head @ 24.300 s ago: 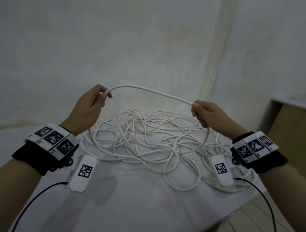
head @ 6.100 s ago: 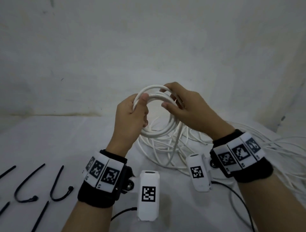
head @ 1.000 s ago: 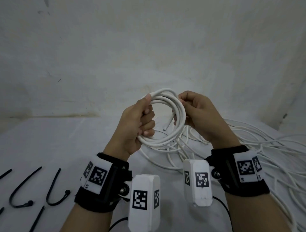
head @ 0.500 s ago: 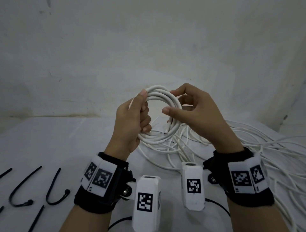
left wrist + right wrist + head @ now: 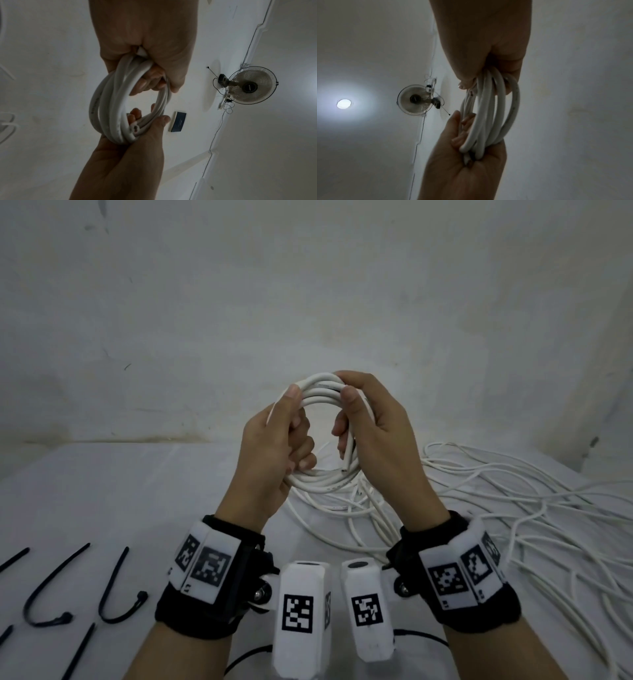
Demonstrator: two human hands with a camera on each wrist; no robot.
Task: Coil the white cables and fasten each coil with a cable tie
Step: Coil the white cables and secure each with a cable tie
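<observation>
Pale, stained walls (image 5: 308,302) met behind a white cloth-covered surface (image 5: 120,491). Above that surface, a round coil of thick white cable (image 5: 320,484) was held upright between both hands. The left hand (image 5: 274,453) was wrapped around the coil's left side, thumb pressed along its top and fingers curled through the ring. The right hand (image 5: 376,440) was closed on the right side, thumb and forefinger pinching the upper strands together. A cut cable end (image 5: 134,127) was seen tucked against the bundle in the left wrist view. Below and to the right of the coil, a loose tangle of uncoiled white cables (image 5: 513,508) was spread over the surface. Several black plastic cable ties (image 5: 116,594), some bent into hooks, were laid at the near left, well apart from the hands. A wall-mounted fan (image 5: 248,86) was visible in the wrist views.
</observation>
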